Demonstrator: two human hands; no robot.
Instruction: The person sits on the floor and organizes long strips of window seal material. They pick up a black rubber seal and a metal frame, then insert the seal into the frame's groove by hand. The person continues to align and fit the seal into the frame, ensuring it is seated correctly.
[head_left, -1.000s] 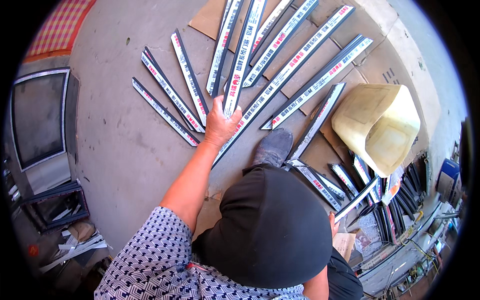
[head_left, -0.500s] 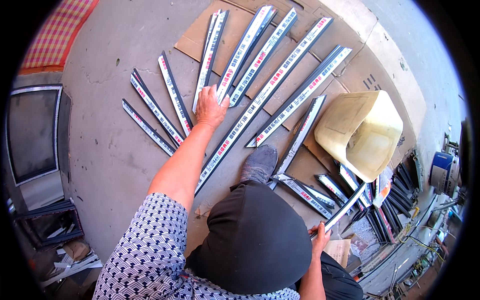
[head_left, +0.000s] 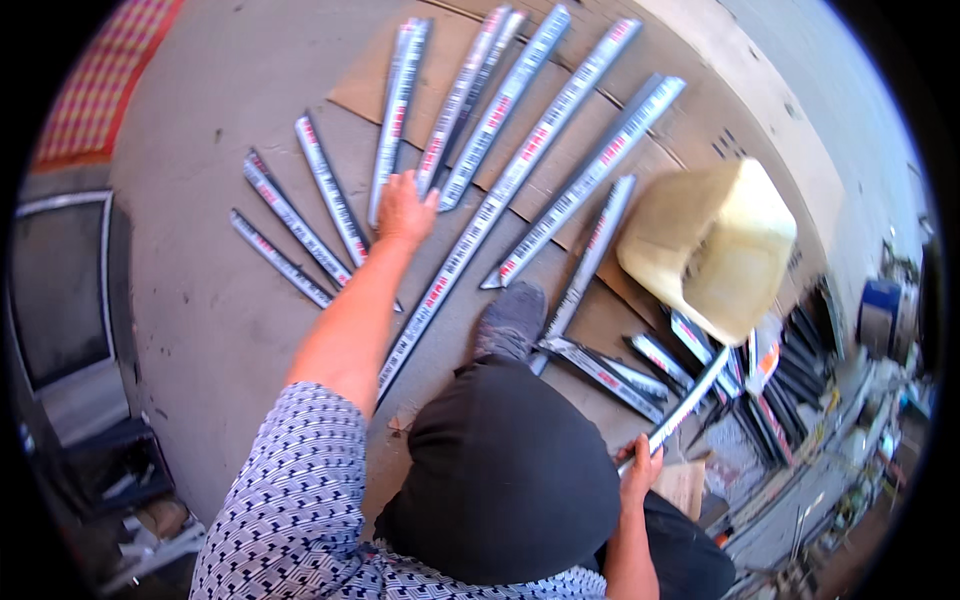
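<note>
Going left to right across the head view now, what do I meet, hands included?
Dark framed panel → leftmost floor strip → left hand → grey shoe → right hand → blue object.

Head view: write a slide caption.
Left hand at fanned, long black-and-white strips, right hand gripping another strip near a yellowish plastic container.

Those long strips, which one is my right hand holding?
The pale strip slanting from your right hand up toward the yellowish plastic container. It's the only one in that hand.
</note>
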